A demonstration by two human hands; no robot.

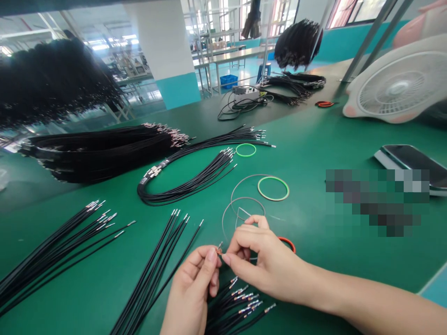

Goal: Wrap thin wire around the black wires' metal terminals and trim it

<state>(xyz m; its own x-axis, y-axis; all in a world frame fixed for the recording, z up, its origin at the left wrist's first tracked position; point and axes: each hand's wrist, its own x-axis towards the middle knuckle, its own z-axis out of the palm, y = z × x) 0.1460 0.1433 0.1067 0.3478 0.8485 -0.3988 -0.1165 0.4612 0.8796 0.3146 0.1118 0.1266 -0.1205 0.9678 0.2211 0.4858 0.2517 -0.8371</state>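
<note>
My left hand is closed in a pinch around a small metal-tipped cable end with a copper-coloured part. Against it, the thumb and finger of my right hand are pinched together; what lies between them is too small to make out. A loosely coiled thin wire lies on the green table just beyond my right hand. Beneath my hands is a bunch of black cables with silver and copper tips. More black cables with silver tips lie left of my left hand. An orange-red loop shows partly behind my right hand.
On the table lie green rings, a bent cable bundle, a large cable pile and another cable group. A phone, a white fan and orange-handled snips are on the right. A grey box stands behind.
</note>
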